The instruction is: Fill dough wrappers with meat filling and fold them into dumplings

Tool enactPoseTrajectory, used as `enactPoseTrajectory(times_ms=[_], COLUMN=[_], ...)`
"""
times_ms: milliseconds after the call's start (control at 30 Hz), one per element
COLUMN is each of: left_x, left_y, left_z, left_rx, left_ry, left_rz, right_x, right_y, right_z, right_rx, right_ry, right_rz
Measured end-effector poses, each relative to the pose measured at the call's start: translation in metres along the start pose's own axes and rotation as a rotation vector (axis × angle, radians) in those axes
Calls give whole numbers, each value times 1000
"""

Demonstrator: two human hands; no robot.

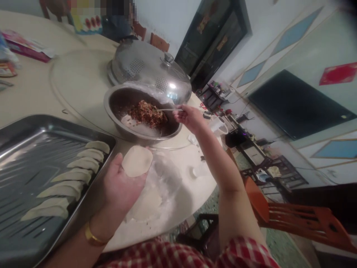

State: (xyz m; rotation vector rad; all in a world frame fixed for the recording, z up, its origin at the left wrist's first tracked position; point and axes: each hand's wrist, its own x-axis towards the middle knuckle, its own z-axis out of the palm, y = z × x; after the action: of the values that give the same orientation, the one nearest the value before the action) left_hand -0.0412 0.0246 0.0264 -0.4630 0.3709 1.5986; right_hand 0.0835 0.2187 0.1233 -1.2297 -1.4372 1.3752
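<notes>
My left hand (pixel 122 186) holds a round dumpling wrapper (pixel 137 161) across its palm and fingers, thumb at the edge. My right hand (pixel 189 117) is closed on the handle of a thin, light utensil (pixel 170 109); its tip reaches into the meat filling (pixel 147 113), so I cannot tell its kind. The filling is heaped in a steel bowl (pixel 119 128). On the left, several folded dumplings (pixel 80 163) lie in a row in a metal tray (pixel 30 163). More pale, floury wrappers (pixel 146 204) seem to lie on the table below my left hand.
A perforated steel lid (pixel 150 63) stands behind the bowl on the round turntable (pixel 75 82). Packets, one purple (pixel 28 50), are at the far left. A small white object (pixel 196 171) sits near the table's right edge. An orange chair (pixel 301 219) stands at right; a person (pixel 117 22) is across the table.
</notes>
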Motion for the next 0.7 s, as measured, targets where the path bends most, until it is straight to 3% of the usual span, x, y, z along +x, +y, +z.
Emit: enactPoseTrajectory(times_ms=[167, 333, 500, 700], left_x=[1, 2, 2, 4], left_y=[-3, -4, -6, -5], left_z=[2, 2, 2, -1], left_rx=[101, 156, 125, 113], left_ry=[32, 28, 27, -5], left_rz=[66, 81, 42, 50], right_x=[-77, -131, -147, -133], right_y=[-13, -10, -8, 7], right_z=[-12, -4, 8, 7], right_rx=[-160, -514, -827, -665], right_ry=[-166, -264, -307, -389], right_rz=[-211, -412, -596, -715])
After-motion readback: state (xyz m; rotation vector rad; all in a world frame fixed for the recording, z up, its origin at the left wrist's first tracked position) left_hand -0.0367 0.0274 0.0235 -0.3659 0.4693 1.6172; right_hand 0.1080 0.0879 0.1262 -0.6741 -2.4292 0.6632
